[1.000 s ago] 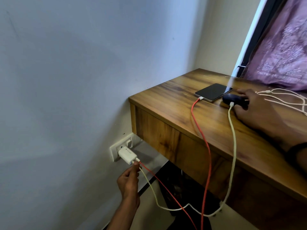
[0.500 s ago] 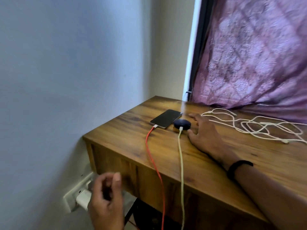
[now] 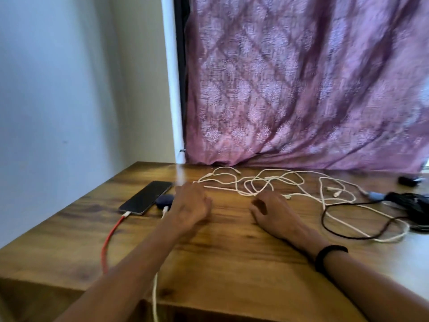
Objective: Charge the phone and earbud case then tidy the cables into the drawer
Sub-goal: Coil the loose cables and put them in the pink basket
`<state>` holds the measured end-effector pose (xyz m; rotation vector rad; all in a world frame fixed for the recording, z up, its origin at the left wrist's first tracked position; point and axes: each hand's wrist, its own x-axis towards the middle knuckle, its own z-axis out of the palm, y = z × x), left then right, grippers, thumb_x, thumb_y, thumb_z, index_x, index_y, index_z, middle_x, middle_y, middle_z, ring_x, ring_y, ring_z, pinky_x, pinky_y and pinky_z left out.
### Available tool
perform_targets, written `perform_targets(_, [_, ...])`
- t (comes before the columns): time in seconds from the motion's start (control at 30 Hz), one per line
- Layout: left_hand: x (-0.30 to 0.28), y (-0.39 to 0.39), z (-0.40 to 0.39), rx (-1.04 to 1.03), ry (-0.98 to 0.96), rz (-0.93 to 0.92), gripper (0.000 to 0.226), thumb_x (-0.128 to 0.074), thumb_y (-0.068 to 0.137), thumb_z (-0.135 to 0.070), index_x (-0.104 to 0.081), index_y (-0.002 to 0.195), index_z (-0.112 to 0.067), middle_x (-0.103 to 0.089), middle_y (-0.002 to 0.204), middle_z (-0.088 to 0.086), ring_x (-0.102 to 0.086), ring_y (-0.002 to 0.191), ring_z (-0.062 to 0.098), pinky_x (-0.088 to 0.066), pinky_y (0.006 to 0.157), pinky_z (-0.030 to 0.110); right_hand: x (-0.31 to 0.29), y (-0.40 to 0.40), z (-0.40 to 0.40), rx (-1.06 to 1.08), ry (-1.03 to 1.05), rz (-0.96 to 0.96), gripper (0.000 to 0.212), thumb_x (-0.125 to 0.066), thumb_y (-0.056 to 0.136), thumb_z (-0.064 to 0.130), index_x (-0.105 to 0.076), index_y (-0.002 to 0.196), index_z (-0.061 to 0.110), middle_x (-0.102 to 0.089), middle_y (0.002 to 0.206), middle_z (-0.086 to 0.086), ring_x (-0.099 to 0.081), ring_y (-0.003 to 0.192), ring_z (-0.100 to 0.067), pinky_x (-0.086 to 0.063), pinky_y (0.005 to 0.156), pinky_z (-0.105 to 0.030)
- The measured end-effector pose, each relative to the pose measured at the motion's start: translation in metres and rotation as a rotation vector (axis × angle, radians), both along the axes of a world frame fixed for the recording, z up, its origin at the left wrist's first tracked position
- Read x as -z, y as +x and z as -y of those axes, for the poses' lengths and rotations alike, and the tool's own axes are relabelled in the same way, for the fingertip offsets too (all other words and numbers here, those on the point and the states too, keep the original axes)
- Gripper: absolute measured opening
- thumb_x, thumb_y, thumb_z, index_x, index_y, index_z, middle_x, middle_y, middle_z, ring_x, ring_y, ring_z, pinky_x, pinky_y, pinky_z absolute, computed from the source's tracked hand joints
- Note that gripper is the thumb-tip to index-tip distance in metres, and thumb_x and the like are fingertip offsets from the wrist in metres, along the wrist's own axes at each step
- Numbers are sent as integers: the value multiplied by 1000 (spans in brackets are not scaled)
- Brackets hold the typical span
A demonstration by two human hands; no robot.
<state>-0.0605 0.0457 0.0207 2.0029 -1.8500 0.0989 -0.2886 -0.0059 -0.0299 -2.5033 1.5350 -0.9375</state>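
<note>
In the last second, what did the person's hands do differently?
The left hand came up from the wall charger to the desk, beside the earbud case. The right hand let go of the case and shifted toward the white cables. Phone stays plugged in.

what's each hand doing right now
Left hand: fingers loosely curled, holding nothing, beside the dark blue round earbud case.
Right hand: loosely curled, empty.

A purple curtain (image 3: pixel 301 84) with a pale diamond pattern was seen behind the brown wood-grained counter (image 3: pixel 232 252). The phone (image 3: pixel 146 197) was black, fed by a red cable (image 3: pixel 109 240); tangled white cables (image 3: pixel 267 182) and one black cable (image 3: pixel 336 231) were noted.
</note>
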Motion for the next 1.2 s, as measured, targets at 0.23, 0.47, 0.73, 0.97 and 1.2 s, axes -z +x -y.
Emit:
perform_targets(0.23, [18,-28,67,-62,-41,14,30,-55,99,-32,-70,114,-10,-71,119,14,-64,112,31,-49,96,37,3,-54,37,69,9,9,20,-62,92,35,-69,94,16,-69,92,-3,-61,93,-22,-45,80,-30])
perform_targets(0.47, [15,-120,67,565,-398,-149,23,-59,90,-25,-79,100,-20,-76,93,0,-67,88,24,-51,82,41,-12,-62,40,-11,146,513,53,-44,102,58,-65,78,16,-65,62,4,-59,56,-11,-47,60,-35])
perform_targets(0.73, [23,-140,71,607,-555,-393,24,-74,89,-35,-58,104,-26,-51,82,-20,-50,81,2,-47,78,29,-32,-63,26,-70,353,795,59,-46,103,58,-64,80,6,-43,50,5,-35,43,-8,-27,44,-24])
perform_targets(0.97, [28,-120,80,589,-762,-192,17,-52,105,-19,-68,107,-14,-58,110,4,-55,99,23,-46,93,41,-57,-67,21,-413,938,1193,52,-53,102,49,-32,63,22,-20,48,5,-9,40,-9,-6,42,-25])
perform_targets(1.2, [46,-143,83,796,-472,-387,34,-46,84,-27,-71,97,-8,-74,93,13,-70,81,36,-58,67,45,-81,-41,-6,-826,903,1448,46,-36,111,35,-48,72,14,-39,54,3,-29,43,-8,-25,46,-22])
